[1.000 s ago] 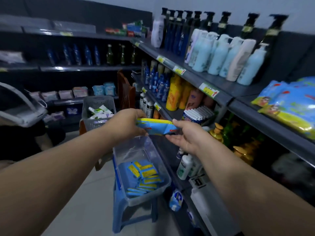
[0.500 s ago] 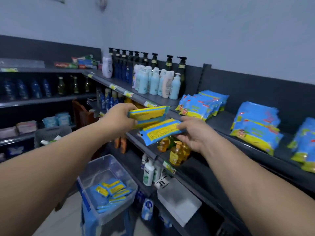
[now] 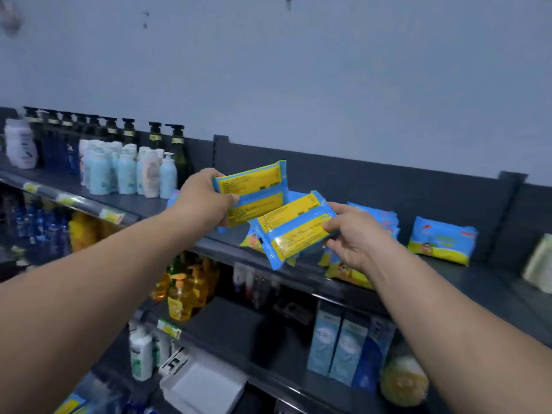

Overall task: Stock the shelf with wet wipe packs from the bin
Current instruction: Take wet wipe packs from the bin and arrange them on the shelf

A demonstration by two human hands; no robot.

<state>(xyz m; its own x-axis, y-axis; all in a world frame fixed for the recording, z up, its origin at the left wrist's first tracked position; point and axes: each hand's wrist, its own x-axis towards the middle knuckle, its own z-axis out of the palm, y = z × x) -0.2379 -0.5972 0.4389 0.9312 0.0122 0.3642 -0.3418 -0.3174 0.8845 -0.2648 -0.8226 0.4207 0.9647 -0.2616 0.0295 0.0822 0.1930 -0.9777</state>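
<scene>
Fingers of the left hand (image 3: 203, 201) curl round one blue-and-yellow wet wipe pack (image 3: 254, 189), gripping its left end above the top shelf (image 3: 493, 282). The right hand (image 3: 355, 237) pinches a second pack (image 3: 294, 231) by its right end, thumb on top, just in front of the shelf edge. The two overlap; whether they touch is unclear. On the shelf behind them more packs (image 3: 442, 240) lie, partly hidden by the hands. Far below the shelf, the bin (image 3: 89, 395) is cut off and blurred.

Body: two arms in view | left hand (image 3: 203, 201), right hand (image 3: 355, 237): bare | forearms: uncovered all the way to frame edge
</scene>
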